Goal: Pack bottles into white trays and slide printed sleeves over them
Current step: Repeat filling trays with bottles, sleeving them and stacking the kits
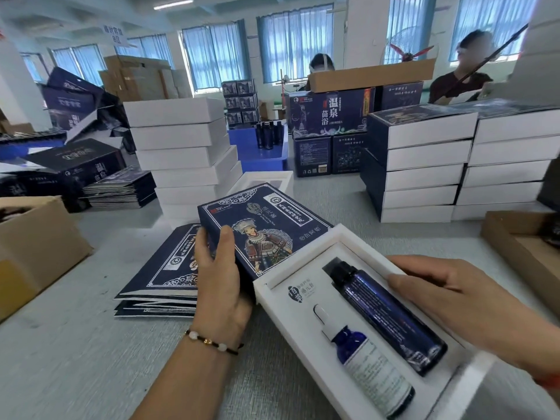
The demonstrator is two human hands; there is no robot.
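Your left hand (216, 278) pinches the navy printed cardboard sleeve (262, 227) at the white foam tray (272, 291), which your right hand (454, 301) grips; both blue bottles (386, 316) lie seated inside. Sleeving remains; finished boxes (419, 165) stack beyond.

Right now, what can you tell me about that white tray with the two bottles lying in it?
The white rectangular tray looks like thick foam or card with a recessed well. In it lie a tall dark blue bottle with a black cap and a smaller blue dropper bottle with a white bulb, side by side. A dark logo is printed inside. The right hand holds its far side; the dark blue printed sleeve meets its end.
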